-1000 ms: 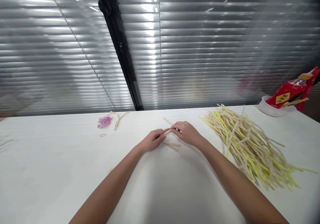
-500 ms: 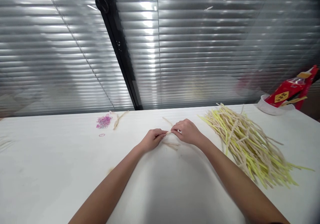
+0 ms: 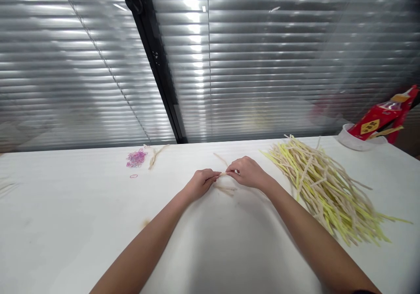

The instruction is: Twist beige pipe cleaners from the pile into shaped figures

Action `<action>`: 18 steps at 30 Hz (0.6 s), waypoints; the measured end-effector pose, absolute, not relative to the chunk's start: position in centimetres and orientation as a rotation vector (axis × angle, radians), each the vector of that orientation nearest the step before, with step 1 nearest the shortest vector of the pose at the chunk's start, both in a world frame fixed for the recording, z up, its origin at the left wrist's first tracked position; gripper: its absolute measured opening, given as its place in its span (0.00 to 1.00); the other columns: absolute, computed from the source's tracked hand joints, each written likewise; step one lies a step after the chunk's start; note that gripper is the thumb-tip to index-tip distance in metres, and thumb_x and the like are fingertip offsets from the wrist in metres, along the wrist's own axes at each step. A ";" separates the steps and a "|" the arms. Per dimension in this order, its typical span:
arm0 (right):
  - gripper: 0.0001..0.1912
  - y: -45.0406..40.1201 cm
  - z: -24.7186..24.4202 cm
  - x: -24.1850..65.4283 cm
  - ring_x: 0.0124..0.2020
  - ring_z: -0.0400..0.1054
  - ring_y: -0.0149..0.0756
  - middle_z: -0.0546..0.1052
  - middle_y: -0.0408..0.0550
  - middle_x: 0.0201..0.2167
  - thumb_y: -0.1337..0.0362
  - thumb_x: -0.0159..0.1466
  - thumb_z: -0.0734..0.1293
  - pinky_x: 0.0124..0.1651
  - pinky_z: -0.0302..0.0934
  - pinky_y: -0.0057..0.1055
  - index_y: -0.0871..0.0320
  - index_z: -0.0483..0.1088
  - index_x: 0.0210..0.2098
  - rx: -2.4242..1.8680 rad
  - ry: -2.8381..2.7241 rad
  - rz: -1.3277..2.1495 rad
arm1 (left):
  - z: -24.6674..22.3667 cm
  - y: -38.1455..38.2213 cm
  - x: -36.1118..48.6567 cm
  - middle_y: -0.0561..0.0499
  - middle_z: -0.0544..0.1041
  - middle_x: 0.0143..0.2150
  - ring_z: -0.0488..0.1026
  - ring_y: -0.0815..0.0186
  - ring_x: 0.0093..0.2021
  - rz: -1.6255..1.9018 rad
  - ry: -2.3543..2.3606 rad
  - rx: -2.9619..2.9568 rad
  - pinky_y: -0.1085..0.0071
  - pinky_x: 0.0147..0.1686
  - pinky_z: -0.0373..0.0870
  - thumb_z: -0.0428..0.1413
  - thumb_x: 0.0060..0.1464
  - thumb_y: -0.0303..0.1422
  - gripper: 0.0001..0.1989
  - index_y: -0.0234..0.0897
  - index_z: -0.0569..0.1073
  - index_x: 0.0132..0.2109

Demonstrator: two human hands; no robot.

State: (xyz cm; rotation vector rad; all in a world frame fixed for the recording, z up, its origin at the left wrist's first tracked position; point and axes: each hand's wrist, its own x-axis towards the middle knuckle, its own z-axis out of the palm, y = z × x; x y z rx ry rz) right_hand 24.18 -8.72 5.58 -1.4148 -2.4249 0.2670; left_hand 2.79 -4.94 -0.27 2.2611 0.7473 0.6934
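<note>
My left hand (image 3: 202, 183) pinches the left part of a short bundle of beige strands (image 3: 223, 174), which resemble thick yarn or soft stems. From the other side, the thumb and fingertips of my right hand (image 3: 246, 172) are closed on the same bundle, leaving a small gap between the hands. Loose strand ends (image 3: 225, 190) stick out below the fingers, and one thin end (image 3: 220, 158) points up and away behind them. The fingers hide how the strands cross. Both hands are just above the white table (image 3: 82, 224).
A large pile of beige and yellow strands (image 3: 328, 189) lies to the right. At the back left are a heap of pink and purple rubber bands (image 3: 136, 158), a single band (image 3: 134, 176) and a small beige bundle (image 3: 156, 156). A plastic bowl (image 3: 356, 143) with a red pouch (image 3: 372, 121) stands far right, below window blinds.
My hands have shifted very slightly to the right, keeping their pinch on the beige strands. Everything else lies as before.
</note>
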 end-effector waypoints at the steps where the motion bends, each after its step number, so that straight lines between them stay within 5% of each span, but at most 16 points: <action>1: 0.09 -8.7 5.6 24.2 0.31 0.68 0.31 0.78 0.41 0.31 0.66 0.62 0.62 0.36 0.53 0.28 0.54 0.75 0.32 -1.416 -2.416 0.279 | -0.4 -5.0 2.8 0.50 0.73 0.33 0.69 0.69 0.34 0.700 0.739 2.298 0.73 0.37 0.64 0.44 0.61 0.34 0.16 0.38 0.73 0.49; 12: 0.09 -8.8 6.5 24.2 0.28 0.64 0.29 0.76 0.43 0.29 0.66 0.62 0.62 0.34 0.56 0.26 0.56 0.75 0.34 -1.344 -2.225 0.435 | -1.2 -5.3 3.0 0.44 0.69 0.39 0.66 0.64 0.37 0.673 0.873 2.809 0.66 0.39 0.65 0.39 0.57 0.23 0.25 0.32 0.55 0.62; 18: 0.10 -9.2 6.8 23.8 0.28 0.64 0.29 0.76 0.43 0.28 0.66 0.62 0.61 0.33 0.55 0.26 0.56 0.75 0.33 -1.374 -2.241 0.461 | -1.3 -5.4 3.0 0.45 0.71 0.37 0.67 0.64 0.33 0.740 0.944 2.847 0.65 0.36 0.64 0.41 0.53 0.20 0.25 0.32 0.59 0.59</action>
